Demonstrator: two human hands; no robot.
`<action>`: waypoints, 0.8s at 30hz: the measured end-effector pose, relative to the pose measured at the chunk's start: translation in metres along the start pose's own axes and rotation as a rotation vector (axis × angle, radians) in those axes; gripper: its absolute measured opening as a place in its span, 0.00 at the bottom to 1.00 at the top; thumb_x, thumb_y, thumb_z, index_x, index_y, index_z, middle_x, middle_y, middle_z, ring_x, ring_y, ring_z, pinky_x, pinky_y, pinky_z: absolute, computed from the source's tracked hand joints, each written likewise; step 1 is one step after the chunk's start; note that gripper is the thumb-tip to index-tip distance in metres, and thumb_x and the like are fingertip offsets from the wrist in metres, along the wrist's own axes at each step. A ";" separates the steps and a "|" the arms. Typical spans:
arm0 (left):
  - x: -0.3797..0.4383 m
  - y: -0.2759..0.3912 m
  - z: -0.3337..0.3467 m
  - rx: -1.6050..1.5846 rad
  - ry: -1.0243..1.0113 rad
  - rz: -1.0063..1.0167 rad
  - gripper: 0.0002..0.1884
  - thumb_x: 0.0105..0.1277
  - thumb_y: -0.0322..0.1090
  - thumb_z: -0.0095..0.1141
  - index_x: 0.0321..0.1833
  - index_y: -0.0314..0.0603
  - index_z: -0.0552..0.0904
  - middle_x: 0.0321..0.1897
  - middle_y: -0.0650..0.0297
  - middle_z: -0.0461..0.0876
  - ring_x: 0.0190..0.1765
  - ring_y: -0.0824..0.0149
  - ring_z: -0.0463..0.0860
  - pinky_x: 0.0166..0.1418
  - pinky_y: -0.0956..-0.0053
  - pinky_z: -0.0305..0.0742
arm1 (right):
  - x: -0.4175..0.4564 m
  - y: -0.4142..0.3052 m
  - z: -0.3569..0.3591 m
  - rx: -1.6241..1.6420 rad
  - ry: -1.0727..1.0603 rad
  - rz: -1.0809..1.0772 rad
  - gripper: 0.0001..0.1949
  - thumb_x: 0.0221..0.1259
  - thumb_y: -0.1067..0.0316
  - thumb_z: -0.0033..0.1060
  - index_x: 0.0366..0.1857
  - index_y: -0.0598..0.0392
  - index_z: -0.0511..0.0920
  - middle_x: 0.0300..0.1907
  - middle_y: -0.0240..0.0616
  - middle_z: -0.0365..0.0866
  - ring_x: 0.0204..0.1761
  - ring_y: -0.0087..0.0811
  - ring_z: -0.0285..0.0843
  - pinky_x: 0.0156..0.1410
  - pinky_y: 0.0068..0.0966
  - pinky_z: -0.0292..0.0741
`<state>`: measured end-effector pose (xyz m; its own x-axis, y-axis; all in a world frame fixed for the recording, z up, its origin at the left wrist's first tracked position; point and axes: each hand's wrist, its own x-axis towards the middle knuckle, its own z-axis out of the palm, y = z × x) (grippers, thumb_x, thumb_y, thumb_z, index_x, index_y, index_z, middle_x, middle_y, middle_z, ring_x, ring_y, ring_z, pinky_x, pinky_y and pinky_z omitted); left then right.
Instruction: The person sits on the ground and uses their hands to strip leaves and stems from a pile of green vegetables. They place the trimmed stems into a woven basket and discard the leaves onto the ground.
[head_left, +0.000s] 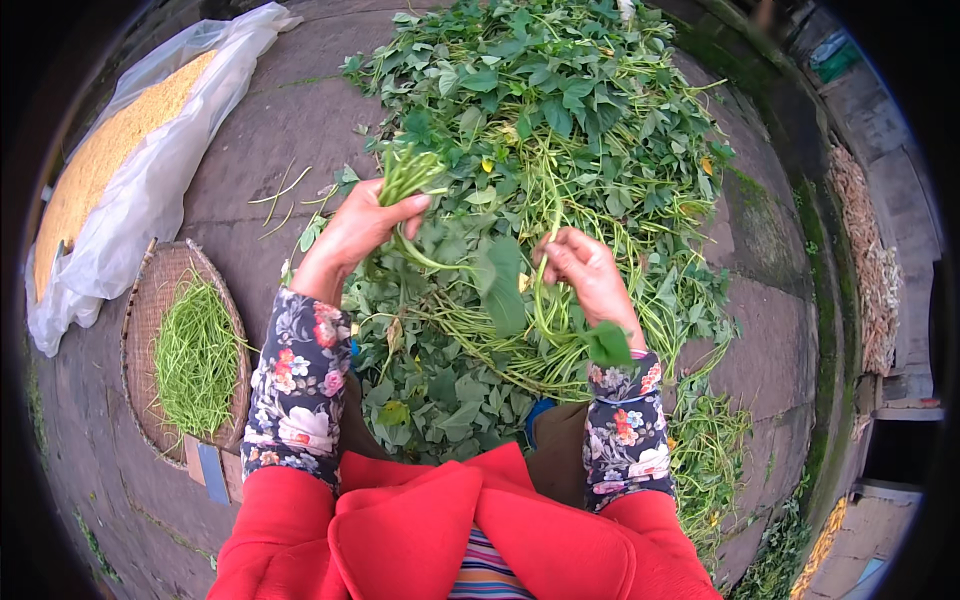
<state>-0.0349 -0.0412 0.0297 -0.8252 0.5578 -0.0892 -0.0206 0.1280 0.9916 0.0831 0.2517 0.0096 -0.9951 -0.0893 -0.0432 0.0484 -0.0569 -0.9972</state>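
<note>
My left hand (373, 227) is closed around a bundle of green leaf stems (411, 176), their cut ends pointing away from me; a leafy stem trails from it towards the right. Between the thumb and fingers of my right hand (577, 262) is a pale green vine (541, 292), which curls down below the hand, with a leaf by the wrist. Under and beyond both hands lies a large heap of leafy vines (600, 105). Left of my left sleeve, a woven bamboo basket (135, 360) holds a pile of thin green stems (196, 356).
Yellow grain (127, 142) lies on a clear plastic sheet (217, 112) at the upper left. A few loose stems (279, 196) lie on the stone paving (292, 112). More vines (709, 450) lie at the lower right, before a mossy ledge (825, 360).
</note>
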 end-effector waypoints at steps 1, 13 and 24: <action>-0.005 0.005 0.000 0.019 0.014 -0.026 0.11 0.73 0.42 0.62 0.34 0.48 0.81 0.21 0.77 0.77 0.23 0.82 0.68 0.29 0.81 0.61 | -0.003 -0.006 -0.002 0.050 0.111 0.053 0.09 0.76 0.65 0.55 0.49 0.60 0.78 0.42 0.36 0.85 0.36 0.24 0.82 0.43 0.21 0.79; 0.001 -0.031 0.085 -0.182 -0.113 -0.164 0.07 0.73 0.39 0.62 0.44 0.44 0.83 0.26 0.70 0.84 0.23 0.79 0.75 0.27 0.83 0.70 | 0.005 0.006 -0.012 0.381 0.191 -0.040 0.09 0.74 0.64 0.51 0.48 0.58 0.77 0.44 0.42 0.84 0.38 0.29 0.82 0.49 0.27 0.77; 0.000 -0.024 0.103 -0.286 -0.175 -0.121 0.08 0.69 0.37 0.68 0.41 0.42 0.84 0.23 0.73 0.79 0.23 0.80 0.71 0.26 0.81 0.64 | 0.007 -0.005 0.010 0.161 0.174 0.026 0.11 0.74 0.60 0.60 0.45 0.58 0.79 0.35 0.35 0.84 0.35 0.25 0.82 0.40 0.22 0.76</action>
<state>0.0234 0.0402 -0.0039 -0.6980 0.6881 -0.1982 -0.2903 -0.0190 0.9567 0.0768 0.2415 0.0148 -0.9925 0.0793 -0.0928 0.0738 -0.2164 -0.9735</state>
